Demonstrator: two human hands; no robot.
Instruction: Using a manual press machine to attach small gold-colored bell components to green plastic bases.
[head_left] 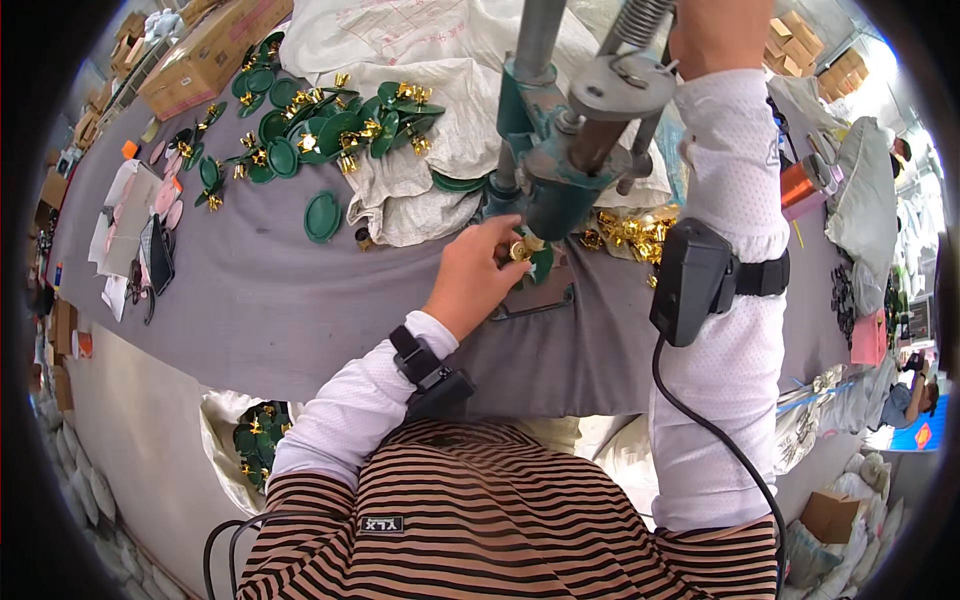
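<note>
Under the head of a green hand press (575, 170), my left hand (477, 272) pinches a small gold metal fitting (520, 248) between thumb and fingers. Part of a green disc (542, 264) shows beneath the fitting, right by the press tip. My right hand (722, 35) is raised at the upper edge beside the press's spring; its fingers are out of sight, so its grip cannot be made out. Loose shiny gold clips (640, 235) lie right of the press. Left of it is a pile of green discs (340, 130) with gold clips attached.
A single green disc (322, 217) lies left of my left hand on the grey cloth (250, 310). White woven sacks (400, 50) lie behind the pile. A cardboard box (215, 55) stands at the far left, papers and a phone (158, 255) below it. An orange tumbler (800, 185) stands at right.
</note>
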